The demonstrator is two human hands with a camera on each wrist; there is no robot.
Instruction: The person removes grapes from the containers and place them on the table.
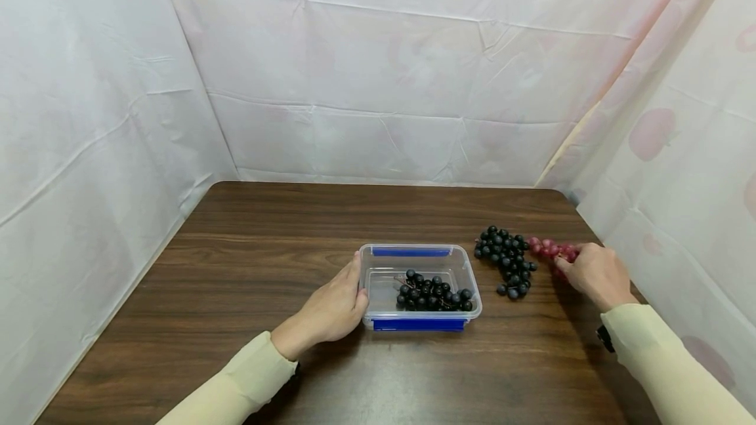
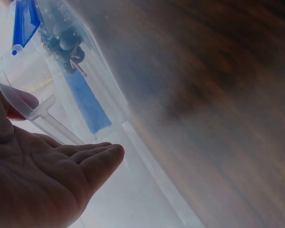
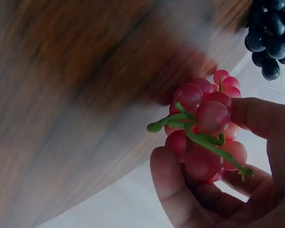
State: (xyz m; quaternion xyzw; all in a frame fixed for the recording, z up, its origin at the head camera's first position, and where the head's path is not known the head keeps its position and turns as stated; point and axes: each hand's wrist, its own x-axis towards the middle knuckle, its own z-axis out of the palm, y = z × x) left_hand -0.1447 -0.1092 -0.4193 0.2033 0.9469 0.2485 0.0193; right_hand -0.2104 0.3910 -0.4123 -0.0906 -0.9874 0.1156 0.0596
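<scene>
A clear plastic box (image 1: 378, 281) with blue clips stands on the table, and a bunch of black grapes (image 1: 434, 294) lies inside it. Against the box's left wall rests my left hand (image 1: 333, 303), its fingers straight along the side, as the left wrist view (image 2: 42, 171) also shows. On the right, my right hand (image 1: 599, 274) grips a bunch of red grapes (image 1: 546, 249) with a green stem. In the right wrist view, thumb and curled fingers (image 3: 168, 173) hold the red grapes (image 3: 211, 118) from both sides. Another bunch of black grapes (image 1: 504, 258) lies between box and right hand.
The dark wooden table (image 1: 266, 248) is bordered by a white cloth (image 1: 378, 84) at the back and on both sides. My right hand is close to the table's right edge. The box has no lid on it.
</scene>
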